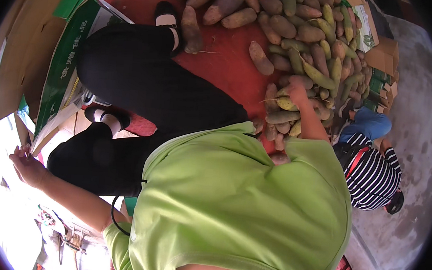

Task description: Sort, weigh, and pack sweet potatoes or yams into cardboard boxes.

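My right hand (297,89) reaches into a large heap of long radishes (313,33), some green and some reddish-purple. Its fingers curl down over a dull radish (307,82) and partly hide it. Just below the hand lies a yellowish-green radish (288,104) with a thin root tail. Far over on the left, my left hand (27,167) is at the lower corner of a green-and-white cardboard box (61,69). The fingers of that hand pinch the box's edge. The box stands tilted, with a brown flap (28,44) folded outward.
Red sheeting (222,59) lies under the heap, with a few loose radishes (191,30) near my foot. Cardboard boxes (384,57) stand beyond the heap at right. A person in a striped top (373,173) bends over there, on grey floor (417,90).
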Available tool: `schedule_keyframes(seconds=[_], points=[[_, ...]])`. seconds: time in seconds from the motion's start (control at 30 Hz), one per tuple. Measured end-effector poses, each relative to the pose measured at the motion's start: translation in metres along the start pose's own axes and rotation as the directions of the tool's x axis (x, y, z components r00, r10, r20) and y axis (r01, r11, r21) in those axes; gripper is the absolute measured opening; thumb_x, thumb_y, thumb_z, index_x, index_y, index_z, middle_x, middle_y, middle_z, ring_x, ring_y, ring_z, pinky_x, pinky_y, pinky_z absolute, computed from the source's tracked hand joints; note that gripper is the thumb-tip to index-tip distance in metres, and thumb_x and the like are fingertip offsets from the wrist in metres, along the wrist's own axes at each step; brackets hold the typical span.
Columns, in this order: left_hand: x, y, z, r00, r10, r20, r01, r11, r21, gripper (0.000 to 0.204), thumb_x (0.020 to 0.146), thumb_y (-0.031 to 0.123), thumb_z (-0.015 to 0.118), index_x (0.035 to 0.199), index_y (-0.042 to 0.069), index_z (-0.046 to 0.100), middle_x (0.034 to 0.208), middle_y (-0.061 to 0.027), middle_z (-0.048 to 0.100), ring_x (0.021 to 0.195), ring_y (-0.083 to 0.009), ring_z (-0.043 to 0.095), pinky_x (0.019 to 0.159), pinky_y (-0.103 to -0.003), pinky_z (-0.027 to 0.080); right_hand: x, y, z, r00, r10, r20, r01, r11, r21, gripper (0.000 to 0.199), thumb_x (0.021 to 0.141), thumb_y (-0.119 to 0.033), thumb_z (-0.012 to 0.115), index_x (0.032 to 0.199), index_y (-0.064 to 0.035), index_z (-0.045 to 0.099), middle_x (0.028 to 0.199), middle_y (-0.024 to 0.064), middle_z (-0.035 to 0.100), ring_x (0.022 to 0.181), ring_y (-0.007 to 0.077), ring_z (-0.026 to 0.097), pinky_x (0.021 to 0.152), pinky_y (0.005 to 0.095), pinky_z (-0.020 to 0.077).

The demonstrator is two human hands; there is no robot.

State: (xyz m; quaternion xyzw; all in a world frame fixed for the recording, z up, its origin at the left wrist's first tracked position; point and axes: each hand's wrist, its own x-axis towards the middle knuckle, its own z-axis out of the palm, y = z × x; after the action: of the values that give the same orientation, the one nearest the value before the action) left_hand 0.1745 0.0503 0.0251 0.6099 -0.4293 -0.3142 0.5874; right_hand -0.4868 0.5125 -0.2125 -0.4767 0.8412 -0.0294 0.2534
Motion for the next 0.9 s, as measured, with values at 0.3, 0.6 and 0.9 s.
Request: schedule_keyframes(seconds=[0.3, 0.6, 0.9], points=[[0.008, -0.002, -0.005, 1.000, -0.010, -0.029, 0.010, 1.000, 0.023, 0.039, 0.090, 0.028, 0.055, 0.099, -0.010, 0.055, 0.076, -0.0145, 0.061, 0.077, -0.0235, 0.058, 0.074, -0.034, 0.044, -0.027, -0.049, 0.021, 0.862, 0.469, 0.191, -0.351, 0.825, -0.443, 0.030, 0.077, -0.017, 0.058, 0.106, -0.0143, 0.060, 0.107, 0.0106, 0.056, 0.103, 0.0278, 0.054, 0.081, 0.0397, 0.0473], [0.018, -0.018, -0.017, 0.997, 0.061, 0.044, -0.065, 0.991, 0.115, 0.038, 0.092, 0.029, 0.050, 0.096, -0.008, 0.058, 0.074, -0.0131, 0.061, 0.073, -0.0212, 0.058, 0.071, -0.031, 0.044, -0.021, -0.068, 0.028, 0.892, 0.337, 0.303, -0.101, 0.799, -0.593, 0.020, 0.080, -0.029, 0.059, 0.096, -0.0187, 0.066, 0.116, 0.0031, 0.049, 0.113, 0.0238, 0.044, 0.087, 0.0421, 0.0424], [0.001, 0.000, 0.005, 1.000, 0.007, 0.005, -0.006, 0.997, -0.075, 0.029, 0.090, 0.023, 0.055, 0.083, -0.003, 0.063, 0.070, -0.0073, 0.060, 0.066, -0.0141, 0.057, 0.064, -0.026, 0.046, -0.016, -0.025, 0.043, 0.945, 0.321, 0.064, -0.313, 0.943, -0.111, 0.019, 0.085, -0.024, 0.051, 0.092, -0.0118, 0.064, 0.092, 0.0105, 0.063, 0.090, 0.0305, 0.058, 0.078, 0.0421, 0.0457]])
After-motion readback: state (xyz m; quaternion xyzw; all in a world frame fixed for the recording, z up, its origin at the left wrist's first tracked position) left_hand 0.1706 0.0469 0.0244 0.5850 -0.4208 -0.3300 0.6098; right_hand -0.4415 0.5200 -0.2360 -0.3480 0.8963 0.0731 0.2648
